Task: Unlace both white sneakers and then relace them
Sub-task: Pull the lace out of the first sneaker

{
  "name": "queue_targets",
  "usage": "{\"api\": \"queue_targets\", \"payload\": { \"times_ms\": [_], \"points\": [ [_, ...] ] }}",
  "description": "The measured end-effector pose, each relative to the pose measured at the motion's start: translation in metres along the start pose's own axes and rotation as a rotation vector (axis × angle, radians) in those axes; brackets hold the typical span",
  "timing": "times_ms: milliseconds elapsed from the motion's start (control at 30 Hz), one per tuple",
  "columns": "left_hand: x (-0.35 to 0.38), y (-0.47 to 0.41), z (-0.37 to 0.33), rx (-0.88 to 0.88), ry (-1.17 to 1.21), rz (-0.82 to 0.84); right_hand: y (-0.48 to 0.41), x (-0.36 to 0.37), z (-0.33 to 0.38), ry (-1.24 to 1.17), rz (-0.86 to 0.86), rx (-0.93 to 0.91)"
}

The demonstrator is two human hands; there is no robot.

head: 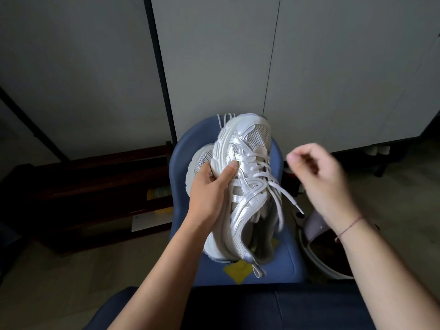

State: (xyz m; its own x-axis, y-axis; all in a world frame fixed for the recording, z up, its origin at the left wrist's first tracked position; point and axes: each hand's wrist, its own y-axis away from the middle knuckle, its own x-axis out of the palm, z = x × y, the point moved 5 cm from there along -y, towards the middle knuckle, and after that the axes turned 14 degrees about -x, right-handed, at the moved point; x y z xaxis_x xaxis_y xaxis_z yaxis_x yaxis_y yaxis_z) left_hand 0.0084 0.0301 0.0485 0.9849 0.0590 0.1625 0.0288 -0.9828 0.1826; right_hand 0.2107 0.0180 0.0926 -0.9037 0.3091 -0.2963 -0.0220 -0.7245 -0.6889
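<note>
White sneaker [245, 186] in left grip [209, 186] hides second sneaker [202, 157] on blue chair [285, 263]; right grip [319, 172] clenched empty

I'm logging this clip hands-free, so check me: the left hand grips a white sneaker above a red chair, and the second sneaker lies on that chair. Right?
Not quite. The head view shows that the chair is blue, not red. The rest stands: the left hand grips a white sneaker above it, and the second sneaker lies on that chair.
</note>
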Motion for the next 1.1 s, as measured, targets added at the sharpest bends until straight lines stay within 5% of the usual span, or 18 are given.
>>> {"api": "queue_targets", "payload": {
  "times_ms": [167,333,467,533,700,867,1000,1100],
  "points": [
    [0.004,0.001,0.0,0.037,-0.08,0.015,0.005,0.03,0.017,0.241,0.18,-0.24],
    [0.002,0.001,0.003,0.014,-0.073,0.009,0.004,0.031,0.02,0.071,0.196,-0.156],
    [-0.004,-0.001,0.001,-0.008,0.004,-0.007,-0.003,-0.01,0.005,-0.385,-0.262,0.106],
    [-0.003,0.0,0.0,-0.002,0.012,-0.006,-0.003,-0.021,-0.003,-0.402,-0.331,0.153],
    [0.003,0.002,0.0,0.017,-0.03,-0.001,0.004,0.009,0.003,0.054,0.066,-0.007],
    [0.003,0.002,-0.001,0.041,-0.083,-0.026,0.006,0.033,0.017,0.347,0.219,-0.233],
    [0.0,0.001,0.002,0.034,-0.097,-0.039,0.007,0.038,0.008,0.12,0.263,-0.058],
    [0.002,0.001,0.003,0.021,-0.059,0.0,0.014,0.043,0.006,-0.526,0.161,0.237]
  ]
}}
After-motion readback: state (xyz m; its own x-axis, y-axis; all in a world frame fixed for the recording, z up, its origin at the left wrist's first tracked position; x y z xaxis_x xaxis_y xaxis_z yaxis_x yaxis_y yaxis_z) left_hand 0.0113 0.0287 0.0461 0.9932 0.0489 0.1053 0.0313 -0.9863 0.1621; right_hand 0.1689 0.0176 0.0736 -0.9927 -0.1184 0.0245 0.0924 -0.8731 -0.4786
